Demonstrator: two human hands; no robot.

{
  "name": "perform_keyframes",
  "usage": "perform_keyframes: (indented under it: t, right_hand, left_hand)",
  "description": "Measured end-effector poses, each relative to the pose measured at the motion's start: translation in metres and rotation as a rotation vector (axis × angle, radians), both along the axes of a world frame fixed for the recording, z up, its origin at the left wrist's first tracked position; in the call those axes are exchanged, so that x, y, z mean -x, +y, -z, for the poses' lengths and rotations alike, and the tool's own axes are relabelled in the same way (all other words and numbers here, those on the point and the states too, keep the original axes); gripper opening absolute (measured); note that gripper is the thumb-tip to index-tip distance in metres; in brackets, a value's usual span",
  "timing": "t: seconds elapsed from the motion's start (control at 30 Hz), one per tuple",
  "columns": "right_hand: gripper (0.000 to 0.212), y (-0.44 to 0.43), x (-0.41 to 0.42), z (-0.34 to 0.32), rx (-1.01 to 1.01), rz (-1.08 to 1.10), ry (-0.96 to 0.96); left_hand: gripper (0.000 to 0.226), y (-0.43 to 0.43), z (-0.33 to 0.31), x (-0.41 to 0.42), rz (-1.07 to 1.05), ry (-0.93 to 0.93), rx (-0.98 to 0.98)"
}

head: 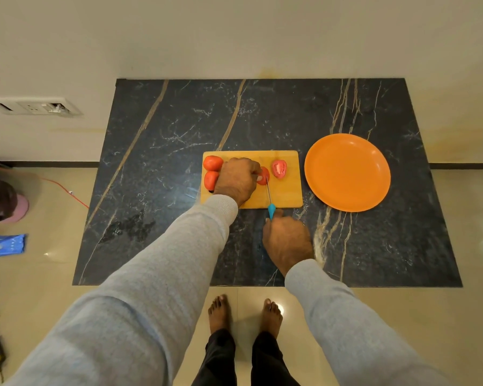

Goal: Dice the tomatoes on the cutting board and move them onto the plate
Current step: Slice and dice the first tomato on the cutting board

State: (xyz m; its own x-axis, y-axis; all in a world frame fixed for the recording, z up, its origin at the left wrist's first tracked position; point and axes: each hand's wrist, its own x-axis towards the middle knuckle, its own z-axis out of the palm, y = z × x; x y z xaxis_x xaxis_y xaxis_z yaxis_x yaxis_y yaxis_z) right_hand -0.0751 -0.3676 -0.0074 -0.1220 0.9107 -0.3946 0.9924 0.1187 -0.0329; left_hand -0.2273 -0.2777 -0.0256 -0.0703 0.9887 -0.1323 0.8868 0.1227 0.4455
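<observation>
Dark veined bench (179, 121) carries an orange plate (347, 172), right of both hands and nearer the right hand (286, 238), beside a wooden cutting board (285, 196). On the board the left hand (236, 178) curls its fingers (255, 169) onto a tomato half (264, 175), with two more tomatoes (212, 162) to their left and a cut half (279, 168) to their right. Right fingers clamp the knife (271, 209), its blade pointing away across that half, just right of the left fingertips.

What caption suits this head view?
Left hand steadies a tomato half on the cutting board; right hand holds the knife.
</observation>
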Motion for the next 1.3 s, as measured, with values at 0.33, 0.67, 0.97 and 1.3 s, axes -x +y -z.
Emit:
perform_keyframes:
  t: [0.33, 0.67, 0.97, 1.3]
  right_hand:
    - [0.044, 0.007, -0.005, -0.012, -0.101, 0.064, 0.143]
    - [0.036, 0.039, 0.016, -0.013, -0.130, 0.014, 0.107]
    - [0.032, 0.043, 0.024, -0.021, -0.058, 0.044, 0.076]
    - [0.033, 0.008, 0.013, -0.013, 0.032, 0.038, 0.032]
  left_hand:
    - [0.025, -0.006, 0.006, 0.001, -0.067, -0.045, 0.005]
    - [0.022, -0.006, 0.007, 0.001, -0.088, -0.061, 0.000]
    - [0.023, -0.006, 0.003, -0.001, -0.047, -0.024, 0.012]
    - [0.026, -0.008, 0.001, 0.001, -0.057, -0.049, 0.006]
